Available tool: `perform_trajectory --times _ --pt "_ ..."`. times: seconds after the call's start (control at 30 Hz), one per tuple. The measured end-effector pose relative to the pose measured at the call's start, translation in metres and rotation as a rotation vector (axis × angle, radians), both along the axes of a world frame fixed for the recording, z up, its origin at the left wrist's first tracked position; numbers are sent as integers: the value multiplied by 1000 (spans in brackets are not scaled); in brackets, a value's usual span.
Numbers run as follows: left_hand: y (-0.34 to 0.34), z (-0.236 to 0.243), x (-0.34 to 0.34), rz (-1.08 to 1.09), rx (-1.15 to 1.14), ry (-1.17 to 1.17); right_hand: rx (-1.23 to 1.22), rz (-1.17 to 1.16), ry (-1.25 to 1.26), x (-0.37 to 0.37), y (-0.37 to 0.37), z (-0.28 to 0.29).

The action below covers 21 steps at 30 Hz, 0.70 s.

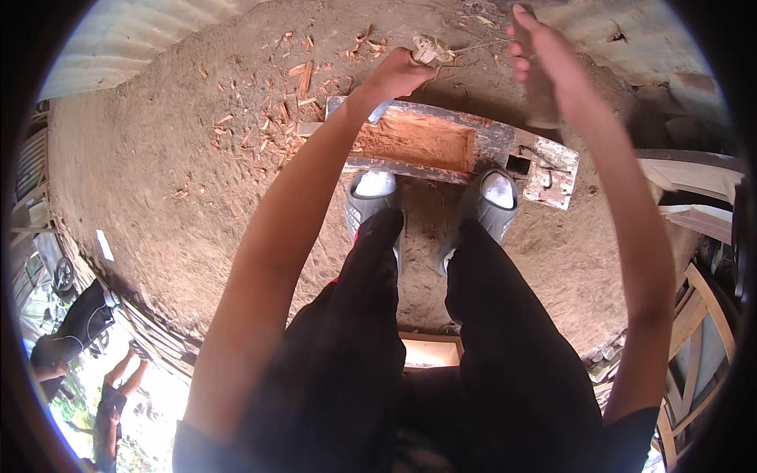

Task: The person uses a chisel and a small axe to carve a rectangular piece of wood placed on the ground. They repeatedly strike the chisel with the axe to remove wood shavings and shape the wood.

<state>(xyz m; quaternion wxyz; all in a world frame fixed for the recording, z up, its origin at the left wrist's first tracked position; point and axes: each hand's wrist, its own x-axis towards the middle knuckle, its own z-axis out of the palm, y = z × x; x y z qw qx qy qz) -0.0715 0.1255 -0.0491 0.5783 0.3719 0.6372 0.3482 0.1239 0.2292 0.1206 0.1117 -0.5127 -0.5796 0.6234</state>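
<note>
My left hand (398, 76) is closed around a chisel with a pale, frayed handle top (430, 50). Its bluish metal blade (379, 111) shows below the hand, at the far edge of a hollowed wooden piece (418, 140). That piece lies across the ground before my feet, reddish and rough-cut inside, with worn dark paint outside. Raised at the upper right, my right hand (536, 51) grips a long brown wooden mallet (541, 94), slightly smeared by motion. A thin strand (479, 45) stretches from the handle top toward the right hand.
Wood chips (303, 75) litter the dirt ground (158, 158). My grey clogs (494, 206) stand close to the wooden piece. Curved boards and wooden frames (694, 331) stand at the right. Corrugated sheets (134, 47) edge the upper left; people (110, 410) are at the lower left.
</note>
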Motion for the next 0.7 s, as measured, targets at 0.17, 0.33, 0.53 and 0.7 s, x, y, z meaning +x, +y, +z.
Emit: perform_trajectory --times 0.17,0.33,0.53,0.7 --pt "-9 2 5 36 81 102 -227 471 -356 15 -8 37" --pt "-7 1 4 20 61 259 -28 139 -183 16 13 57" --pt "-5 8 10 20 102 268 -136 96 -152 6 -14 0" --pt "-5 1 2 -19 63 348 -256 233 -250 11 10 10"
